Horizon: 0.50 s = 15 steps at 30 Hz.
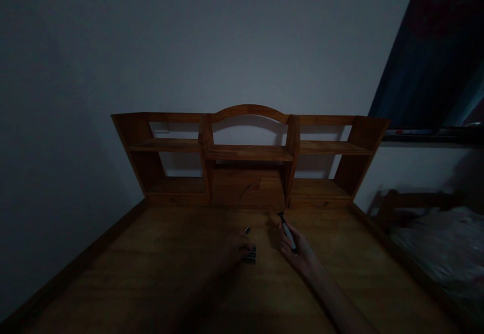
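Observation:
The scene is dim. My right hand (298, 254) rests on the wooden desk (159, 268) and is closed round a slim white tool with a dark head (287, 231), its tip pointing toward the back of the desk. My left hand (233, 249) lies just left of it, fingers curled over a small dark object with pale marks (250, 255). A short dark-and-white piece (247, 230) pokes out above the left fingers. The two hands are about a hand's width apart.
A wooden shelf unit (247, 153) with an arched top stands at the back of the desk against a pale wall; its shelves look bare. A raised rim runs along the desk's left and right edges. To the right are a wooden bed frame (393, 205) and pale bedding (446, 253).

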Motion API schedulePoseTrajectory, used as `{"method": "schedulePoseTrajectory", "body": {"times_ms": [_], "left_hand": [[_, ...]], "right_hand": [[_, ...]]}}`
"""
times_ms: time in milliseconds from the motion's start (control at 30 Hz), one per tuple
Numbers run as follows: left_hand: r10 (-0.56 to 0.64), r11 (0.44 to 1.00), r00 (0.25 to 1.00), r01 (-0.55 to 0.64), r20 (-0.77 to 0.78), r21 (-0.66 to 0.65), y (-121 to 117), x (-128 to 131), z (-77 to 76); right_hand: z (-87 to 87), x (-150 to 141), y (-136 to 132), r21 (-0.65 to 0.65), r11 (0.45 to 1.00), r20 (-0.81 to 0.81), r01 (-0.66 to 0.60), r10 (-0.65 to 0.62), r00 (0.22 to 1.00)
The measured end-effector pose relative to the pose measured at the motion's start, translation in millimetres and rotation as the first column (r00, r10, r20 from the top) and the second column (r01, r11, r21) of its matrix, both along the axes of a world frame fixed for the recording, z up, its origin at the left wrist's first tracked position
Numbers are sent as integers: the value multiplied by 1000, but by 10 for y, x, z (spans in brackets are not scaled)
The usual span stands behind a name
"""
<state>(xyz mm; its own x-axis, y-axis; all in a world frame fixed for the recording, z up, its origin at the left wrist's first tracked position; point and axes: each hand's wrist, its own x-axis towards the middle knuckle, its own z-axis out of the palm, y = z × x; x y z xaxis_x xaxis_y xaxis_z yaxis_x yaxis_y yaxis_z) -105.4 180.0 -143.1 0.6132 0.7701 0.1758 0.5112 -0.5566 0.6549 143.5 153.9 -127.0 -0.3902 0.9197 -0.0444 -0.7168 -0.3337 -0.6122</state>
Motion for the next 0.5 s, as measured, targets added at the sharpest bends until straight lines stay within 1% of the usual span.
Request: {"method": "schedulePoseTrajectory", "body": {"times_ms": [133,200,333,433,500], "left_hand": [[22,1000,1000,-22,-23,-17,-23,24,34],[26,998,999,-27,-23,-53,-33,46,65],[48,977,999,-45,11,-208,-14,102,85],[55,957,998,-41,39,-287,35,137,61],[50,922,996,-18,73,-387,76,152,45]], "right_hand": [[14,-19,-11,5,1000,12,4,-4,1000],[2,-24,-6,2,1000,11,7,-7,1000],[-37,-22,12,-4,1000,16,12,-12,1000],[-49,-25,15,5,1000,14,10,-10,1000],[-48,-31,11,-3,1000,16,14,-14,1000]]}}
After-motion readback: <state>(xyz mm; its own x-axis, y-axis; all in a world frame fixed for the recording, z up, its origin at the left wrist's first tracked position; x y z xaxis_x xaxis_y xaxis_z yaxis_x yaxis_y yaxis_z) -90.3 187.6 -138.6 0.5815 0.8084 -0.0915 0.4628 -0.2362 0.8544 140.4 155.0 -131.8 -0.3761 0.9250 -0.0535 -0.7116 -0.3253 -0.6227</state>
